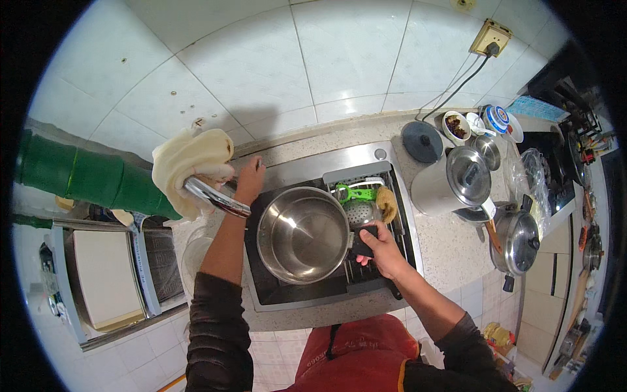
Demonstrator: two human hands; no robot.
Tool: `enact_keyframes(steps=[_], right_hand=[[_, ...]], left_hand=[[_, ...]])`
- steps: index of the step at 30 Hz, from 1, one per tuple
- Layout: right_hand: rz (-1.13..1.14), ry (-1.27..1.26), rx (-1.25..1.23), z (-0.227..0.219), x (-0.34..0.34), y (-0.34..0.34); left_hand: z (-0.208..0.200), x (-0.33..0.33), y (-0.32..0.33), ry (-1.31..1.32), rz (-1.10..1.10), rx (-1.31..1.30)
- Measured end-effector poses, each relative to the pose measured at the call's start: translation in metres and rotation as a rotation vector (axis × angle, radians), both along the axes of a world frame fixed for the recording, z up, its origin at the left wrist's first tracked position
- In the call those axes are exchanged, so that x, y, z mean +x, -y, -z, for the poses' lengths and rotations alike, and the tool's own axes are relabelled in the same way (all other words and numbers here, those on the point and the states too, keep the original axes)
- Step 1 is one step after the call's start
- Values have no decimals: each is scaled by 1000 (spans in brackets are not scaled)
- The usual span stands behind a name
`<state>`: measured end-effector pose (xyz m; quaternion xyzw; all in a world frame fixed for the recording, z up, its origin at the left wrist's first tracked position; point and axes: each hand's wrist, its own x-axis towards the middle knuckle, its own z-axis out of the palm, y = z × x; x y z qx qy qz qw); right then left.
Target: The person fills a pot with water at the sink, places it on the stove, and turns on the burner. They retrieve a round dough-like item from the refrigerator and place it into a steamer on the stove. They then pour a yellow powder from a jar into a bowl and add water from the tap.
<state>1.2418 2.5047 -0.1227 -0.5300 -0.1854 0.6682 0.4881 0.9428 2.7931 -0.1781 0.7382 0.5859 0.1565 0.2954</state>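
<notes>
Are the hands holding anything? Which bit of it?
The right hand holds the steel pot by its black handle. The left hand is near the tap; whether it grips anything can't be told.

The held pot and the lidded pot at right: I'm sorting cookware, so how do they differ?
The held pot is open; the lidded pot is covered. The held pot is in the right hand, over the sink; the lidded pot stands untouched. Both are silvery with black handles.
</notes>
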Motion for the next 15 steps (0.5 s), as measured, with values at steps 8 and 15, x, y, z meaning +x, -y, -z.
enact_keyframes(steps=[8,15], right_hand=[[-64,-50,-3,0,12,-2],[-76,-59,31,-16,46,-16]], left_hand=[[-15,-20,46,60,95,299],[-54,-56,155,116,-86,48]])
